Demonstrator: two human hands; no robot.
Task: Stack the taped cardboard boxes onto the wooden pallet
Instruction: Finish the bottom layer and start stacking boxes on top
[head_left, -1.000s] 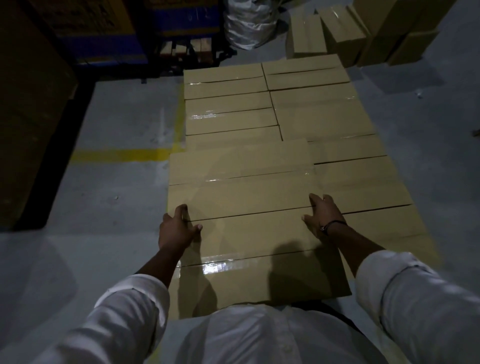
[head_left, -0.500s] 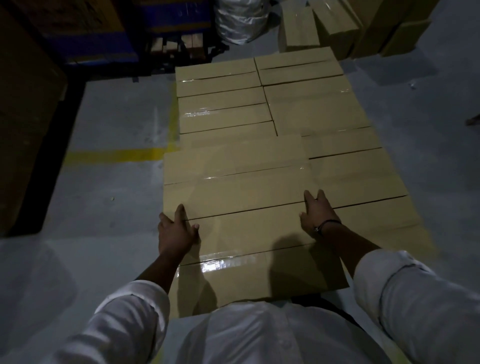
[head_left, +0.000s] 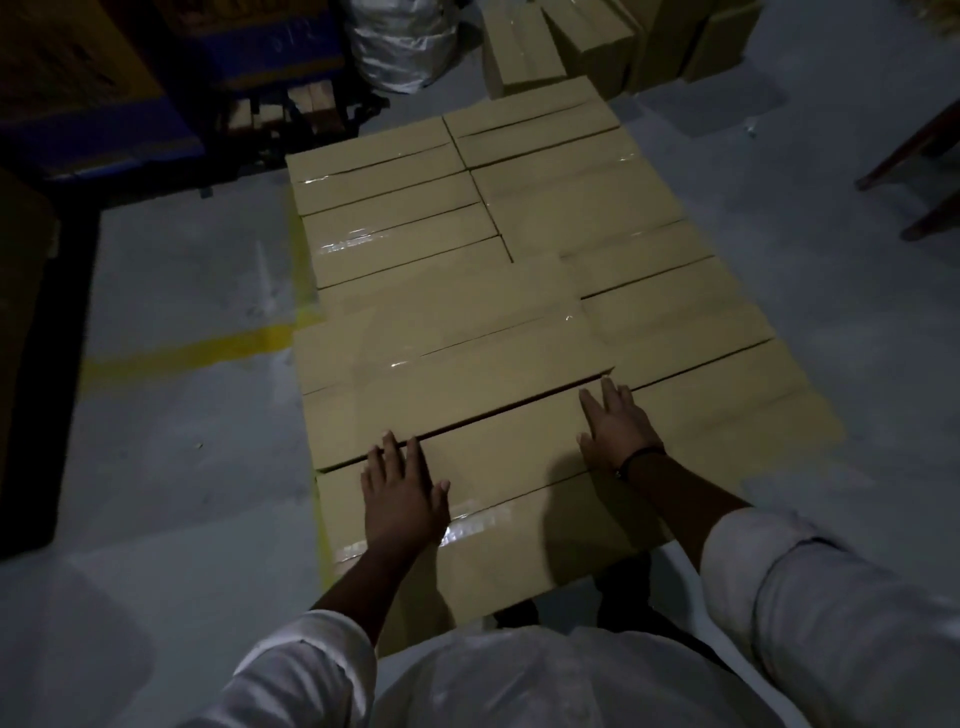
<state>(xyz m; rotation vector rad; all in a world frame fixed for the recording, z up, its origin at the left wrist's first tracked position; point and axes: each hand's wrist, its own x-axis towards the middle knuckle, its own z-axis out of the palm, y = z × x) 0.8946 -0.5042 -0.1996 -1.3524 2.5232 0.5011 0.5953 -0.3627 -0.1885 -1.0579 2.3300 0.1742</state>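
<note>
Cardboard box (head_left: 498, 467) under flat hands (head_left: 402, 493)

Your nearest box (head_left: 509, 462) lies atop the layer of boxes (head_left: 701, 338), with a second upper box (head_left: 441, 364) just behind it. Beyond the layer stand loose boxes (head_left: 519, 57), a wrapped bundle (head_left: 395, 52) to their left, both on the floor (head_left: 182, 467).

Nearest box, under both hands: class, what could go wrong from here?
1. The left hand and right hand lie flat on the nearest box, fingertips at the dark gap to the next box. Closing that gap could pinch them.
2. The pallet is hidden under the boxes, so this box may overhang its edge and tip.
3. The dim light makes alignment hard to judge.
</note>
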